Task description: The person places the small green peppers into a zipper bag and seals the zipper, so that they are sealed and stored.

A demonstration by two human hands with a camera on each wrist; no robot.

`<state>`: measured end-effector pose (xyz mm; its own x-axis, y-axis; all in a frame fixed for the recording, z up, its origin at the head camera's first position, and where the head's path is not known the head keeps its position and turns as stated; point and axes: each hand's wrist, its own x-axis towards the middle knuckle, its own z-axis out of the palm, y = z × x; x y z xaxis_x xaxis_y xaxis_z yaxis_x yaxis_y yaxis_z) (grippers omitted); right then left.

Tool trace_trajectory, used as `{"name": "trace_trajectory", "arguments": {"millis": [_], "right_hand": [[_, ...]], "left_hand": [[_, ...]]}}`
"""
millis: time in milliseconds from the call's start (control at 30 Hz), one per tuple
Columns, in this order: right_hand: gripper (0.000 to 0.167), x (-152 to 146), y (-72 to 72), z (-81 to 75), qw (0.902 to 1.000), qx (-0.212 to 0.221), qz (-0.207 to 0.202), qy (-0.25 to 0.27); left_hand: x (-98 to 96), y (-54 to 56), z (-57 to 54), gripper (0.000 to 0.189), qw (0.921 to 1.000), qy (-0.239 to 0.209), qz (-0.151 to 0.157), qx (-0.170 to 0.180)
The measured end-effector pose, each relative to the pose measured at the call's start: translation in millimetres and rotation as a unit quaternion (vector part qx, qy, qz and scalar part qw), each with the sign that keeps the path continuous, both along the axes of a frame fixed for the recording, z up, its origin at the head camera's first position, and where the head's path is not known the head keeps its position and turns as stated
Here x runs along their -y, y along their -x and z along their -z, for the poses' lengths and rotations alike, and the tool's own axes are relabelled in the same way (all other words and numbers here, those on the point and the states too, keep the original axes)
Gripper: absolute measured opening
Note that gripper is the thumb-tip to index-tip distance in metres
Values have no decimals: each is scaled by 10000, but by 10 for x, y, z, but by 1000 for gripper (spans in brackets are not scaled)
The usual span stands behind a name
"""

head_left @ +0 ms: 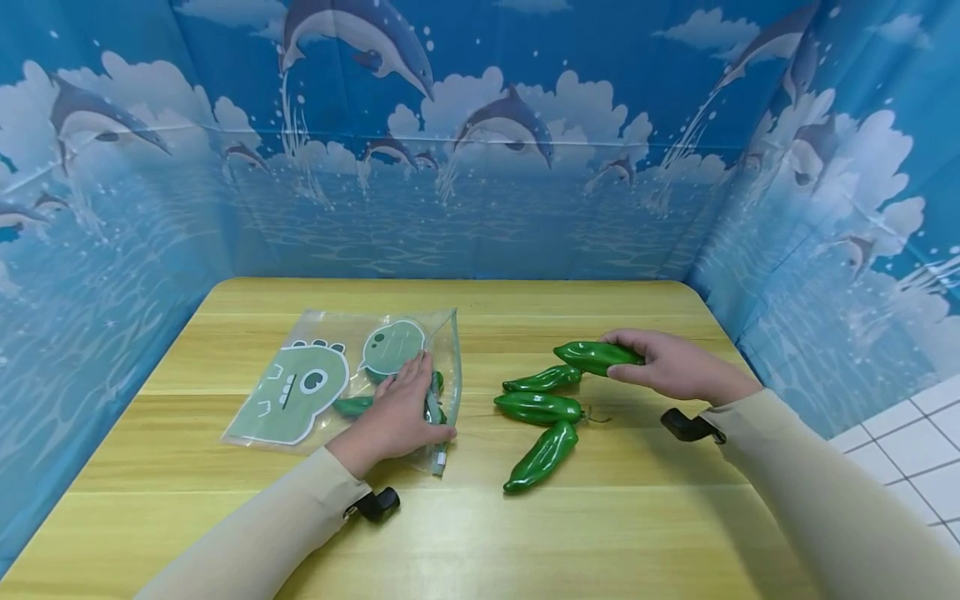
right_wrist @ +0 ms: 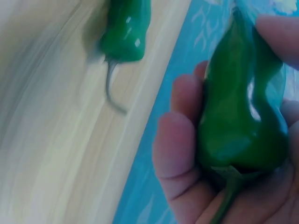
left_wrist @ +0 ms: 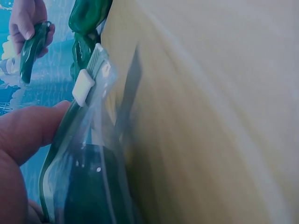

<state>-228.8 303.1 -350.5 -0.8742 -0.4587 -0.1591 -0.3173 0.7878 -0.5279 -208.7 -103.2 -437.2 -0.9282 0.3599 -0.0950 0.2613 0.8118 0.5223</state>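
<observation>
My right hand [head_left: 667, 362] grips a glossy green pepper [head_left: 592, 357], thumb on one side and fingers curled round the other; its stem points toward the palm in the right wrist view. Just left of it on the table lie three loose green peppers [head_left: 536, 408]. My left hand [head_left: 401, 417] rests on a clear zip bag [head_left: 258, 437] printed with a green cartoon monster, fingers fairly straight and thumb at the zip edge. Inside the bag is at least one green pepper [head_left: 351, 407], partly hidden by the hand. A white zip slider [left_wrist: 83, 87] shows near the thumb.
Everything lies on a wood-grain table [head_left: 480, 533]. A blue curtain [head_left: 480, 217] with dolphins hangs behind it and along both sides. White floor tiles [head_left: 900, 450] show at the right. Each wrist wears a black device [head_left: 378, 504].
</observation>
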Motion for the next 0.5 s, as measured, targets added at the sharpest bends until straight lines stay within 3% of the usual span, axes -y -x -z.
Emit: {"name": "trace_trajectory", "arguments": {"millis": [500], "right_hand": [[41,830,173,82,9976,-25,-694,74]], "left_hand": [[-29,-3,-26,129,10000,10,-22,-45]]}}
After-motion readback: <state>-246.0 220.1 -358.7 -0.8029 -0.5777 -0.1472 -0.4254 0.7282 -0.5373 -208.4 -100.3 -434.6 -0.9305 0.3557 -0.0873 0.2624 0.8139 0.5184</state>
